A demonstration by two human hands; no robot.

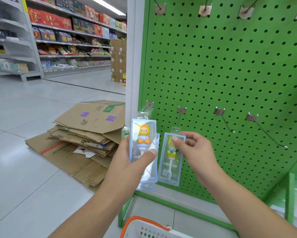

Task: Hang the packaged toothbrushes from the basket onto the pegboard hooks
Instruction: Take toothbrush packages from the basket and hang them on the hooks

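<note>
Right hand (pixel 193 148): pinching upper part of single toothbrush pack (pixel 171 160) between thumb and fingers, hang tab near tip of second hook (pixel 179 117).
Left hand (pixel 135 162): wrapped around stack of packs (pixel 144 146), thumb across front; top tab close to first hook (pixel 148 106), threaded or not, cannot tell.
Step in hand: probably hanging the single pack on the second hook.
Next move: likely lifting the tab hole to the hook tip, lining up, then sliding back toward the board.
Packs: clear stiff plastic boxes, long and rectangular, glossy; cartoon-shaped yellow handle inside.
Hooks: thin metal wire, rounded ends, small metal plates at base.
Pegboard (pixel 230 74): green, flat, regular round holes.
Basket (pixel 144 229): white perforated plastic, orange handle, at bottom edge below the hands.
Floor beside: flattened cardboard (pixel 85 134), brown, creased.
</note>
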